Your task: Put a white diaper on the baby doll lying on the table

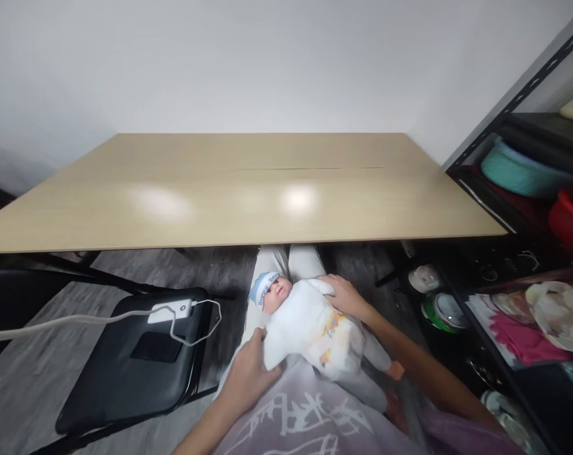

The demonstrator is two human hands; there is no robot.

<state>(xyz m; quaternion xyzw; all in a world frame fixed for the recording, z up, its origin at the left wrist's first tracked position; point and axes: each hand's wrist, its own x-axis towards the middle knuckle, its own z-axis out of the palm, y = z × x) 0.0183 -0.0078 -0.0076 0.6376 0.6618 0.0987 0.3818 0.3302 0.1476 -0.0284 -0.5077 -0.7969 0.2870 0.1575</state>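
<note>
A baby doll (305,319) lies face up across my lap, its head to the left and its legs toward the lower right. It has a blue and white cap (264,291) with lettering, a white top and a printed diaper (336,341). My left hand (252,370) grips the doll's near arm, with the thumb in front and the fingers partly hidden. Around the doll's far arm, my right hand (346,296) is closed, and its fingertips are partly out of sight.
Ahead stands a wooden table (248,189), its front edge above my knees. To the left, a black folding chair (125,379) bears a white power strip (170,311) with cables and a dark phone (156,347). Shelves with a teal basin (523,167) and a red container (571,218) line the right.
</note>
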